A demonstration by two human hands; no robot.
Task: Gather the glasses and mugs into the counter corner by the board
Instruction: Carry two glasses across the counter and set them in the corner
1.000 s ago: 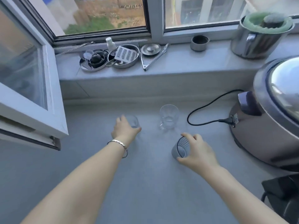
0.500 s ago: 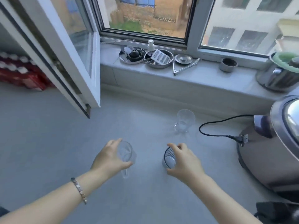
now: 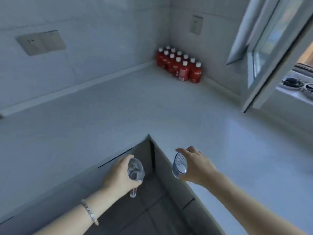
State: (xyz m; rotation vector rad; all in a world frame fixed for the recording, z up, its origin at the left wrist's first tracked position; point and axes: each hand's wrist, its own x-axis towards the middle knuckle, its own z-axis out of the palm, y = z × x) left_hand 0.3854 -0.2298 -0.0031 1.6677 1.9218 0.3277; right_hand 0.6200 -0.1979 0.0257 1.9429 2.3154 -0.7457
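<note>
We hold one glass in each hand, both lifted in the air above the inner corner of the L-shaped counter [image 3: 169,106]. Our left hand [image 3: 121,175] is wrapped around a clear glass mug [image 3: 135,170], and its handle hangs down under the fingers. Our right hand [image 3: 194,164] grips a ribbed glass [image 3: 179,165] from the side; the glass is tilted, with its opening turned to us. The two hands are apart, with the dark floor [image 3: 149,216] below between them. In the far corner of the counter stands a pack of red bottles [image 3: 180,65] against the wall. At right an open window frame [image 3: 264,53] reaches over the counter.
</note>
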